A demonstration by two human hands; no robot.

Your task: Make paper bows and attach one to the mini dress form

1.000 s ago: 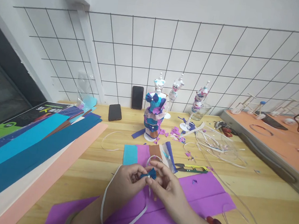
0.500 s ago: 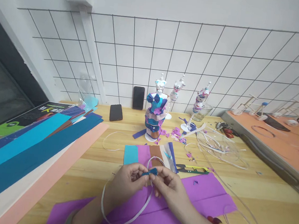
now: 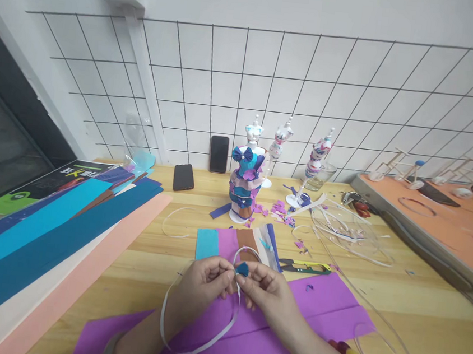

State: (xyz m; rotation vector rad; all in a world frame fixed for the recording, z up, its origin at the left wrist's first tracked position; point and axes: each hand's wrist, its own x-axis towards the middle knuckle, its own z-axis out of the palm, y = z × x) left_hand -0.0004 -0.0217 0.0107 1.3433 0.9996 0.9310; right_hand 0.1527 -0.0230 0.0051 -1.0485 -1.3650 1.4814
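Observation:
Between my two hands is a small pleated teal paper bow (image 3: 242, 269); one fanned side shows and the other is hidden by fingers. My left hand (image 3: 207, 282) is closed in a pinch at the bow's middle. My right hand (image 3: 266, 287) pinches it from the other side, thumb against forefinger. A narrow white strip (image 3: 220, 336) runs from the pinch, hanging in a large loop near my left wrist, with a smaller loop above the fingers. Purple crepe paper (image 3: 328, 305) lies under my hands. Just beyond them are coloured paper pieces (image 3: 207, 244) and yellow-handled thread snips (image 3: 307, 267).
A small dress form (image 3: 248, 178) in layered paper stands ahead, with two more forms (image 3: 281, 139) behind. Paper scraps (image 3: 280, 208) and a tangle of clear tubing or strip (image 3: 353, 234) lie to the right. Long paper sheets (image 3: 56, 242) cover the left side. Two phones (image 3: 184, 177) are at the back.
My left fingers have shifted slightly right over the bow, covering its left side, which showed before. My right hand has barely moved.

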